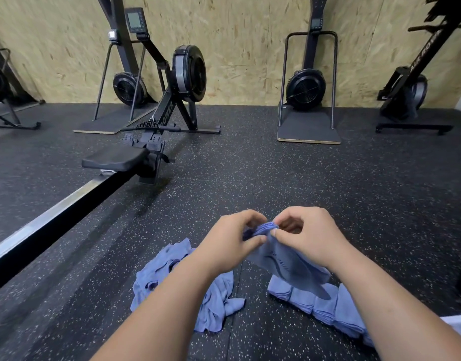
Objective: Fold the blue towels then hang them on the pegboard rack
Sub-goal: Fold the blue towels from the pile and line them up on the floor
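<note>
I have one blue towel lifted off the rubber floor, well on my side of the rowing machine and off the end of its rail. My left hand pinches the bunched top edge between thumb and curled fingers. My right hand pinches the same edge just beside it, so both hands are closed on the cloth and nearly touching. The rest of the towel hangs down and away from the rower, with its lower end draped over the folded stack.

That stack of blue towels lies on the floor, the farther of the two piles from the rower. The crumpled heap of unfolded towels sits under my left forearm, the nearer pile to the rower's rail.

I judge I am in the folding step, working the corners or the edge of this towel into line. Several towels look done and several are not. Next I need to slide my pinches apart along the edge to pull it straight and match the corners. Then I fold it down to the stack's size. The pegboard rack is not in view, so hanging comes later.
</note>
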